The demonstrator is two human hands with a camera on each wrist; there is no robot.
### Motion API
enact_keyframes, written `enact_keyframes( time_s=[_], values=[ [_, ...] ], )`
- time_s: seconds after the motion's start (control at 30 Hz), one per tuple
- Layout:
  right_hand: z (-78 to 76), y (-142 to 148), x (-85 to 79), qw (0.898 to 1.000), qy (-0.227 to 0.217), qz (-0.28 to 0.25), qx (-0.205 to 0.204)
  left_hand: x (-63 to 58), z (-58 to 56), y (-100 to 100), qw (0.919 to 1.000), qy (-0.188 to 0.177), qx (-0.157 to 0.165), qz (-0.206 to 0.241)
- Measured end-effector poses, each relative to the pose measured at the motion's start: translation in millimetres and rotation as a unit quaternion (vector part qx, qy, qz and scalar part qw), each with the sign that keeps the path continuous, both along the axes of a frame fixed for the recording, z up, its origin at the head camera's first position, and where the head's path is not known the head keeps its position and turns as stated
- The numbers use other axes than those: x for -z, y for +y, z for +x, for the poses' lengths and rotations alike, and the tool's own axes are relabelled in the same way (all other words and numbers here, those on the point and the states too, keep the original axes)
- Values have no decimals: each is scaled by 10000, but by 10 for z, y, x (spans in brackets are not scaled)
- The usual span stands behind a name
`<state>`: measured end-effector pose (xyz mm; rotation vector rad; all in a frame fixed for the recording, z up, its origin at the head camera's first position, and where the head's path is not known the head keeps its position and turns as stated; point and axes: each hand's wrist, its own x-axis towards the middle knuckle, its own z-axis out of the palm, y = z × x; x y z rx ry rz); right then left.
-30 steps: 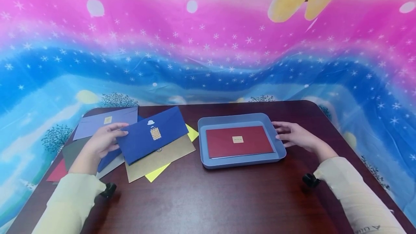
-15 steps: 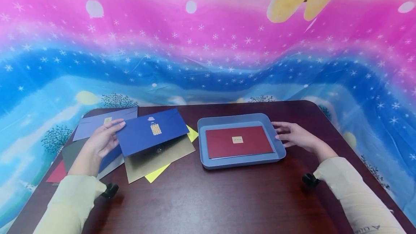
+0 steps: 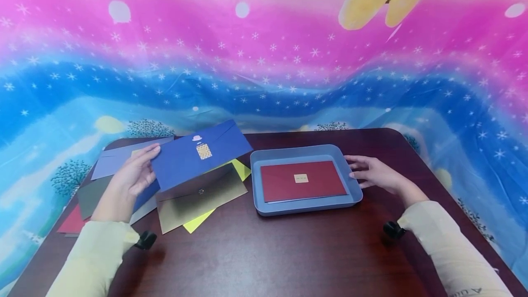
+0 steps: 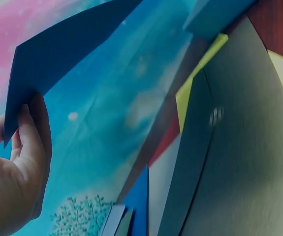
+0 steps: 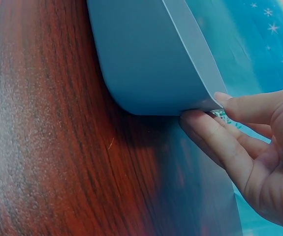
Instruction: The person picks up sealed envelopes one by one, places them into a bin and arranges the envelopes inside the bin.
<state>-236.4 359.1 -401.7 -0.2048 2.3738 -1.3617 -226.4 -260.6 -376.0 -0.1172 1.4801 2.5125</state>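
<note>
My left hand [image 3: 136, 175] pinches a blue envelope [image 3: 202, 152] by its left end, thumb on top, and holds it raised and tilted. A hat picture and a patterned sticker decorate its face. Beneath it lies a dull gold envelope [image 3: 202, 200], with a yellow envelope [image 3: 200, 220] sticking out from under that. In the left wrist view the fingers [image 4: 30, 137] grip the blue envelope's lower corner. My right hand [image 3: 377, 175] grips the right end of a blue-grey tray [image 3: 307, 209], with fingertips at its rim and outer wall [image 5: 146, 64]. A red envelope [image 3: 284, 182] lies inside.
More envelopes overlap on the left of the table: lilac [image 3: 111, 159], grey-green [image 3: 92, 194] and red [image 3: 72, 221]. Under the tray's red envelope, a pale edge shows. A printed snowflake cloth [image 3: 264, 58] hangs behind the dark wooden table [image 3: 264, 251].
My left hand has raised the blue envelope higher and a little to the right, uncovering more of the gold one. The right hand and the tray have stayed in place.
</note>
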Motion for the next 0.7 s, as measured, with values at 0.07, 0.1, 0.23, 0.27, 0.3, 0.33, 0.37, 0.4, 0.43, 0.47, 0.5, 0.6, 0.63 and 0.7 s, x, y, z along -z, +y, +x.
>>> enact_keyframes(
  time_s=[0.07, 0.1, 0.23, 0.27, 0.3, 0.33, 0.37, 0.4, 0.43, 0.47, 0.5, 0.6, 0.63, 0.7],
  values=[
    [1, 1, -4, 10000, 3, -8, 1, -24, 11, 45, 9998, 16, 37, 189],
    [1, 0, -7, 10000, 10, -12, -7, -34, 13, 70, 9995, 0, 56, 311],
    [0, -5, -16, 10000, 28, 8, -1, -54, 8, 182, 9977, -7, 205, 642],
    [1, -9, -19, 10000, 26, 14, 6, -53, 2, 210, 9974, -20, 235, 684],
    [3, -14, -22, 10000, 27, 19, 5, -51, -3, 238, 9972, -30, 261, 694],
    [5, -18, -24, 10000, 21, 20, 9, -49, -5, 264, 9971, -27, 303, 704],
    [7, -24, -27, 10000, 19, 23, 9, -46, -7, 289, 9970, -22, 333, 703],
    [10, -33, -30, 10000, 8, 22, 19, -46, -5, 313, 9967, -43, 353, 725],
    [12, -38, -32, 10000, 2, 20, 14, -46, -6, 338, 9963, -42, 401, 764],
    [14, -42, -34, 10000, -4, 17, 9, -45, -7, 365, 9960, -33, 453, 774],
    [17, -45, -36, 10000, -5, 23, 7, -46, -9, 392, 9956, -19, 504, 788],
    [26, -45, -41, 10000, -10, 46, 28, -45, -18, 481, 9952, 23, 637, 748],
    [30, -45, -43, 10000, -11, 46, 33, -47, -22, 513, 9953, 9, 659, 711],
    [35, -44, -45, 10000, -27, 20, 36, -46, -28, 580, 9961, -56, 666, 584]
  ],
)
